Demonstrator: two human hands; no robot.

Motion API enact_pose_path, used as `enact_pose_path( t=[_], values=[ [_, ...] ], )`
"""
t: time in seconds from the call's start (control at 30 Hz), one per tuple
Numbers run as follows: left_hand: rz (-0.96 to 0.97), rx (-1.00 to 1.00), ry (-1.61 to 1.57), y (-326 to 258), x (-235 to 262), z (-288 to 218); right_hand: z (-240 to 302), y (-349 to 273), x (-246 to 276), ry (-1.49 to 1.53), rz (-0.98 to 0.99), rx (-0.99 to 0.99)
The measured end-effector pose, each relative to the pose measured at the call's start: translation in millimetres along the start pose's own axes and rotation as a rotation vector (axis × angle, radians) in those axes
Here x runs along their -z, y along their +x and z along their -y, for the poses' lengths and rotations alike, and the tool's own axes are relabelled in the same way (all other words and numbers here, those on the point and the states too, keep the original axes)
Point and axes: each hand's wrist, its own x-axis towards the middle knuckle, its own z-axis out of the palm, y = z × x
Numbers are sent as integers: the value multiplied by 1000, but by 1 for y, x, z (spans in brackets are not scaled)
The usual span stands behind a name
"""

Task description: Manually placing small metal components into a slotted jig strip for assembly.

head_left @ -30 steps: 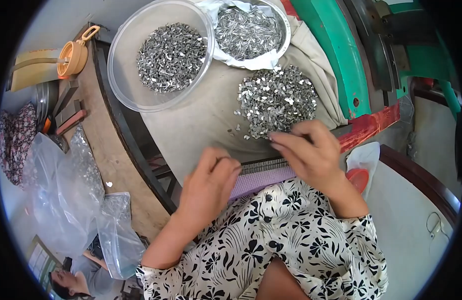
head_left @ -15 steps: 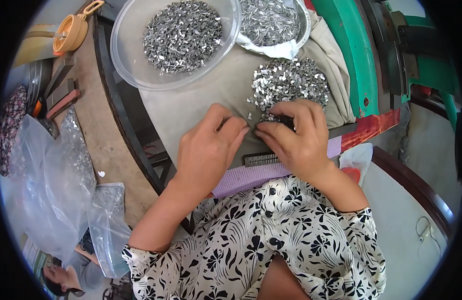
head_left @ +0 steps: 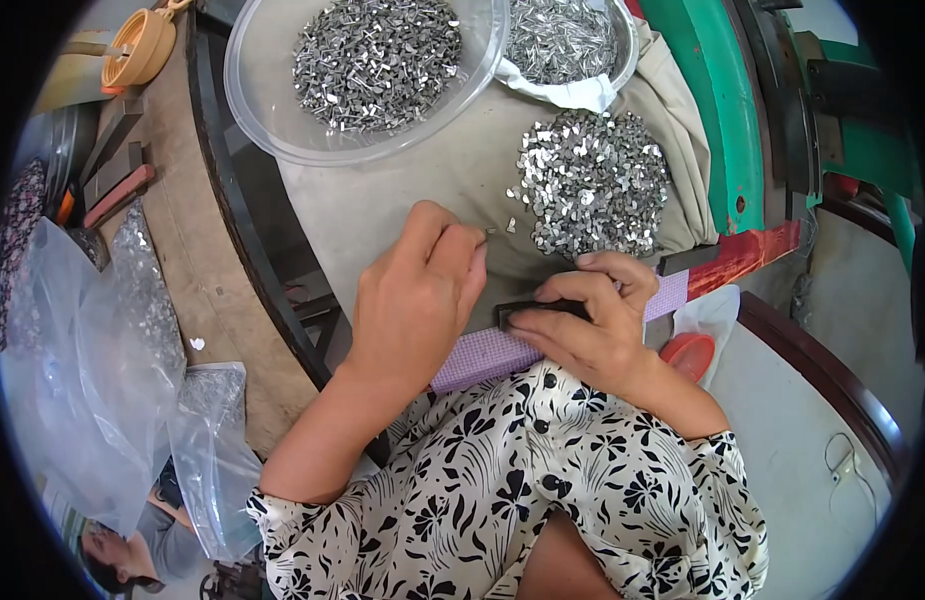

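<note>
My right hand (head_left: 592, 325) presses a dark narrow bar (head_left: 527, 308) flat against the purple board (head_left: 482, 358) at the table edge, fingers closed over it. My left hand (head_left: 417, 290) rests just beside it on the beige cloth (head_left: 382, 210), fingertips pinched together; whether they hold a piece I cannot tell. A heap of small shiny metal pieces (head_left: 592, 185) lies just beyond both hands. Further off stands a clear bowl (head_left: 282, 140) of similar pieces.

Left hand (head_left: 417, 290) rests at frame centre on the grey cloth (head_left: 382, 215), fingertips pinched. Right hand (head_left: 582, 325) presses a dark narrow bar (head_left: 527, 308) onto a purple strip (head_left: 482, 355). Loose metal pieces (head_left: 592, 185) lie heaped above it. Clear bowl (head_left: 372, 70) of metal pieces sits at upper centre.
</note>
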Motion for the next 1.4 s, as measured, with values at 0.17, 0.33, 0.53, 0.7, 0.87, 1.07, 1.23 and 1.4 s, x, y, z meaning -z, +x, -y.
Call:
enact_pose_path(
  t=[0.17, 0.33, 0.53, 0.7, 0.87, 1.07, 1.23, 1.4],
  values=[
    [36, -41, -26, 1, 3, 5, -3, -7, 10, 6, 5, -91],
    [134, -116, -120, -1, 12, 3, -6, -16, 10, -10, -12, -124],
    [235, -201, -159, -19, 22, 1, -9, -18, 20, -40, 6, -140],
    [203, -251, -81, -30, 14, -1, -10, -19, 20, -26, 11, -133],
    [182, -254, -43, -32, 8, -3, -6, -13, 16, -33, 38, -114],
    [177, -241, -41, -34, 6, -7, -7, -3, 27, -60, 106, -47],
    [164, -173, -73, -33, 4, -12, -21, 22, 26, -88, 18, -97],
    [175, -201, -50, -35, -1, -11, -27, 50, 10, -123, -2, -36]
  ],
)
